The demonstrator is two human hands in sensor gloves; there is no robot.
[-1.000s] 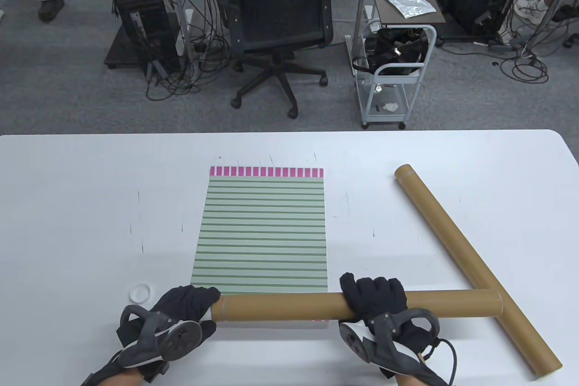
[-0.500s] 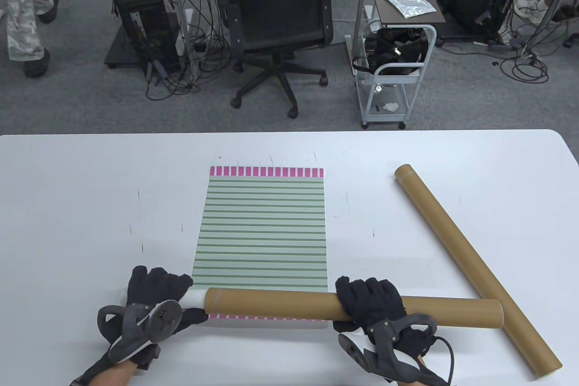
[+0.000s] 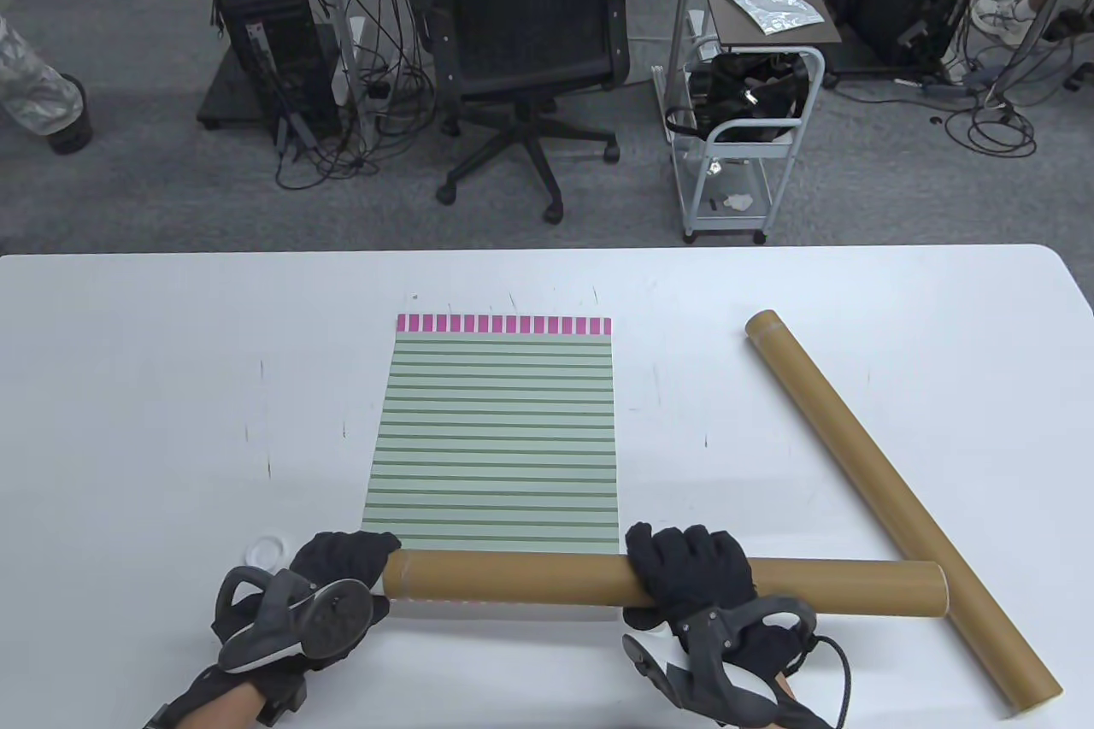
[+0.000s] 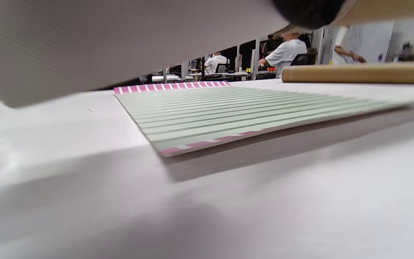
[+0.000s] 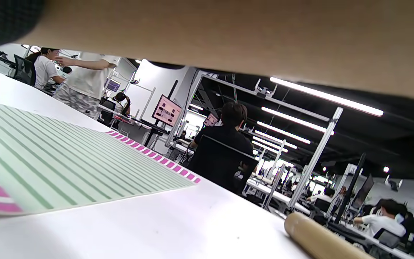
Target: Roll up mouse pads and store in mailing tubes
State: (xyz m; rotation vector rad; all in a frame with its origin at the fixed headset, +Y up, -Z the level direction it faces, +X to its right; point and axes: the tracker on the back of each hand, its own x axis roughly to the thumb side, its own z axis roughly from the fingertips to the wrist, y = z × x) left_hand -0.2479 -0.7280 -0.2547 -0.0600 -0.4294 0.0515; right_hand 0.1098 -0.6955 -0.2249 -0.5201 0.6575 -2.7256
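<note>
Back at the tube's open left end after a brief pull-away, the left hand (image 3: 329, 584) cups the rim, its grip unclear — whether it holds the cap cannot be told. The right hand (image 3: 692, 575) wraps the mailing tube (image 3: 513, 579), lying left-to-right across the near edge of the flat mouse pad (image 3: 496, 438) on the counter (image 3: 128, 387) — a second tube (image 3: 889, 490) angles away at right.

Black office chair (image 3: 526, 20), white rolling cart (image 3: 742, 139), tangled floor cables (image 3: 342, 139)
</note>
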